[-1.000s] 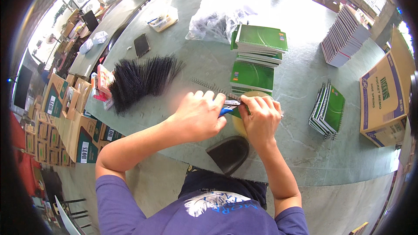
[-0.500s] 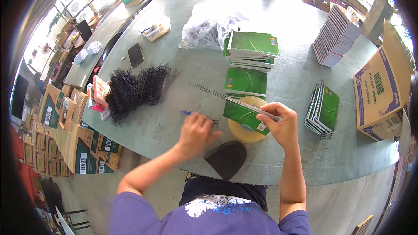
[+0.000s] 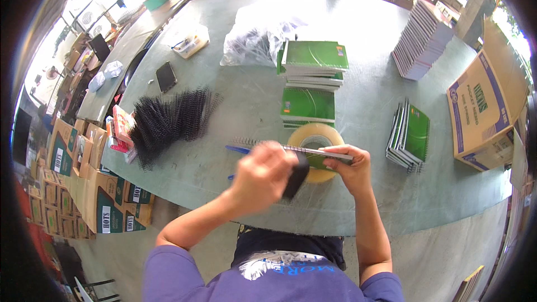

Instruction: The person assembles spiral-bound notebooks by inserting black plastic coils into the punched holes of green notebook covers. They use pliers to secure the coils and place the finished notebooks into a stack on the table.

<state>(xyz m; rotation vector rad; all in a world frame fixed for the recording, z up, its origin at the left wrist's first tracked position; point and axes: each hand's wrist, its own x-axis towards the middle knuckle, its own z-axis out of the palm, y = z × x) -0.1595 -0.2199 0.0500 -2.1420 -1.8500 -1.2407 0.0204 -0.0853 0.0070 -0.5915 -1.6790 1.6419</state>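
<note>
My right hand (image 3: 351, 169) pinches a small green notebook (image 3: 319, 151) by its right end, turned nearly edge-on. A loose wire coil (image 3: 246, 141) runs out past its left end. My left hand (image 3: 263, 174), blurred, is curled beside that end; whatever is in its fingers is hidden. Blue pieces (image 3: 238, 149) stick out left of this hand, perhaps a tool's handles. A black rounded pad (image 3: 295, 178) shows next to my left fingers; whether they touch it I cannot tell. Under the notebook sits a large roll of yellowish tape (image 3: 321, 176).
Stacked green notebooks (image 3: 313, 56) stand beyond the tape, with more notebooks (image 3: 414, 134) to the right. Black coils (image 3: 170, 120) lie in a heap at left, near a phone (image 3: 166, 76). Farther off are a plastic bag (image 3: 251, 45), coil-bound books (image 3: 422, 39) and a carton (image 3: 481, 114).
My left hand has moved right and up to the notebook's coil end. The notebook has tilted from showing its cover to nearly edge-on. The black pad now appears farther from the table's front edge.
</note>
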